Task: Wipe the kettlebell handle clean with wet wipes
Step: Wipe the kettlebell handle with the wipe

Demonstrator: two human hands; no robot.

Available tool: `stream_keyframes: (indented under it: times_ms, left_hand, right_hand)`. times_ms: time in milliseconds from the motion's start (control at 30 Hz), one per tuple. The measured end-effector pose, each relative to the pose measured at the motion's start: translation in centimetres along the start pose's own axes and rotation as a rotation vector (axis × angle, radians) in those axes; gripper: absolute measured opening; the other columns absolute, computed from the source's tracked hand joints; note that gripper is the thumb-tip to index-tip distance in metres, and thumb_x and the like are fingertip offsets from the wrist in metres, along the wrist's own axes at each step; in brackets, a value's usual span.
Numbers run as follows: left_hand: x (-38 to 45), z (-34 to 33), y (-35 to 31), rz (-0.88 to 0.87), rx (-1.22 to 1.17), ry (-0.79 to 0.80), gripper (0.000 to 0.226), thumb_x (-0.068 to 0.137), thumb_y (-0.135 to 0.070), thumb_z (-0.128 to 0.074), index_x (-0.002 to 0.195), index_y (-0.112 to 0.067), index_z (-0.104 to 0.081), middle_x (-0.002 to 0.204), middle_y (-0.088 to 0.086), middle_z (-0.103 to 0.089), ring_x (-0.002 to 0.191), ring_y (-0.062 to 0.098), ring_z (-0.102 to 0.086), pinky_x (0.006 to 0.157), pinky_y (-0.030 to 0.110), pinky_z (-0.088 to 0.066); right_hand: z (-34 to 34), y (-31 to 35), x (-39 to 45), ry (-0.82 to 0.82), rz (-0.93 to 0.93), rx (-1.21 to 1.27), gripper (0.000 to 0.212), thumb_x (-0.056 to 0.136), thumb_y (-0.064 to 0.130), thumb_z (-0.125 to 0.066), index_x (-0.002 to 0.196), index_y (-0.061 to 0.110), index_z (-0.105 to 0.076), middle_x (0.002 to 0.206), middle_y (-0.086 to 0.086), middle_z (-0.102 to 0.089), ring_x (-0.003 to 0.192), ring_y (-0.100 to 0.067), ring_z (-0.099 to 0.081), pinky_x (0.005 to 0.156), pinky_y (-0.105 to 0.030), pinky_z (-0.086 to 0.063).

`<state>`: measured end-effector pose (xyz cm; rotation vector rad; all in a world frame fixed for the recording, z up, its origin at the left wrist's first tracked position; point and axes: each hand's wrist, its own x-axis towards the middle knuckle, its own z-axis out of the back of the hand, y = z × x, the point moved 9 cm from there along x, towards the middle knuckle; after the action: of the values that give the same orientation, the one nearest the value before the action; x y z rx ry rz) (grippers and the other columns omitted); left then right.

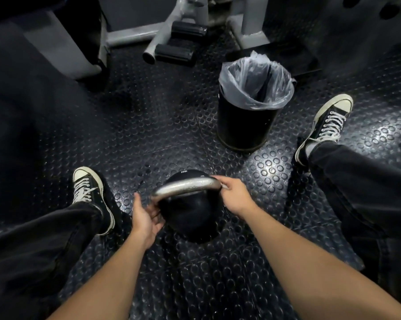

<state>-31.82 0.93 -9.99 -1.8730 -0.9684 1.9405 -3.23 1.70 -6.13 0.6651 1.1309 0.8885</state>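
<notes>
A black kettlebell (190, 218) stands on the studded rubber floor between my feet. Its silver handle (185, 185) arches across the top and looks wet and shiny. My left hand (145, 217) cups the left end of the handle and the ball's side, steadying it. My right hand (235, 196) is closed at the right end of the handle, with a small bit of white wet wipe (223, 186) showing between the fingers; most of the wipe is hidden inside the hand.
A black bin (245, 125) lined with a clear plastic bag (255, 82) stands just beyond the kettlebell to the right. My sneakers rest at the left (88, 190) and right (328, 121). A grey machine frame with black foot rollers (178, 42) fills the back.
</notes>
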Motion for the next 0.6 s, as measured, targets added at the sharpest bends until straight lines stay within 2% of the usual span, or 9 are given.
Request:
stream_keyframes:
  times_ms: [33,67,133,200,267,367,433,533,600]
  left_hand:
    - [0.0,-0.1,-0.1,0.003,-0.008,0.002,0.083,0.090,-0.080,-0.026,0.121,-0.015,-0.068,0.116,0.014,-0.073,0.116,0.032,-0.064,0.107,0.052,-0.045]
    - [0.0,-0.1,0.0,0.004,-0.011,0.002,0.083,0.090,-0.080,-0.026,0.120,-0.015,-0.068,0.116,0.014,-0.073,0.116,0.033,-0.064,0.108,0.052,-0.045]
    - [-0.1,-0.3,-0.3,-0.017,0.001,0.012,0.083,0.090,-0.081,-0.026,0.120,-0.016,-0.068,0.117,0.014,-0.073,0.116,0.033,-0.064,0.107,0.052,-0.045]
    - [0.0,-0.4,-0.2,-0.026,0.002,0.022,0.084,0.089,-0.081,-0.026,0.120,-0.016,-0.068,0.117,0.015,-0.073,0.116,0.033,-0.064,0.106,0.052,-0.047]
    - [-0.2,-0.3,-0.3,-0.019,0.000,0.013,0.084,0.089,-0.081,-0.026,0.122,-0.015,-0.067,0.117,0.015,-0.072,0.111,0.032,-0.066,0.102,0.049,-0.050]
    - [0.0,-0.2,-0.3,0.010,0.003,0.019,0.091,0.086,-0.085,-0.027,0.124,-0.012,-0.067,0.114,0.013,-0.072,0.095,0.026,-0.067,0.087,0.040,-0.054]
    - [0.1,-0.1,-0.2,0.004,0.016,0.024,0.094,0.082,-0.088,-0.029,0.125,-0.013,-0.067,0.118,0.014,-0.072,0.108,0.029,-0.067,0.099,0.045,-0.052]
    - [-0.1,-0.1,0.0,-0.012,0.010,0.017,0.092,0.082,-0.088,-0.030,0.125,-0.015,-0.067,0.120,0.014,-0.072,0.119,0.031,-0.063,0.109,0.050,-0.045]
    - [-0.3,-0.2,0.1,0.001,-0.015,0.019,0.089,0.084,-0.086,-0.030,0.123,-0.015,-0.067,0.120,0.014,-0.072,0.120,0.031,-0.063,0.110,0.050,-0.044]
  right_hand:
    - [0.2,0.2,-0.1,-0.024,0.028,-0.005,0.053,0.095,-0.001,-0.044,0.126,0.035,-0.067,0.114,0.009,-0.071,0.083,0.004,-0.061,0.068,-0.006,-0.042]
    - [0.2,-0.1,-0.4,-0.035,0.040,-0.003,0.051,0.096,0.000,-0.045,0.127,0.035,-0.067,0.114,0.011,-0.070,0.086,0.005,-0.059,0.071,-0.006,-0.042]
    - [0.0,-0.9,-0.7,-0.033,0.011,0.009,0.049,0.098,0.002,-0.046,0.133,0.033,-0.063,0.107,0.007,-0.068,0.068,0.007,-0.055,0.058,-0.007,-0.041]
    - [-0.3,-0.8,0.0,-0.010,-0.017,-0.008,0.055,0.095,-0.002,-0.043,0.135,0.031,-0.062,0.115,0.002,-0.069,0.067,0.001,-0.059,0.054,-0.009,-0.043]
    - [-0.3,0.0,0.6,-0.003,0.012,-0.026,0.059,0.091,-0.005,-0.040,0.131,0.031,-0.065,0.124,0.002,-0.069,0.081,-0.003,-0.063,0.066,-0.014,-0.047]
    - [0.3,-0.1,-0.4,-0.017,0.058,0.011,0.054,0.094,-0.003,-0.045,0.127,0.033,-0.067,0.122,0.008,-0.069,0.086,0.007,-0.058,0.079,-0.013,-0.045]
    - [0.0,-0.7,-0.4,-0.004,0.045,-0.021,0.052,0.095,-0.001,-0.048,0.132,0.033,-0.064,0.131,0.007,-0.065,0.099,0.000,-0.061,0.083,-0.009,-0.045]
    - [-0.2,0.0,0.6,0.032,0.016,-0.088,0.061,0.090,-0.007,-0.041,0.132,0.031,-0.064,0.127,0.002,-0.068,0.098,-0.011,-0.064,0.067,-0.008,-0.046]
    - [0.0,0.6,0.1,0.025,0.023,-0.067,0.061,0.090,-0.008,-0.041,0.131,0.030,-0.065,0.124,0.003,-0.069,0.104,-0.011,-0.063,0.078,-0.013,-0.049]
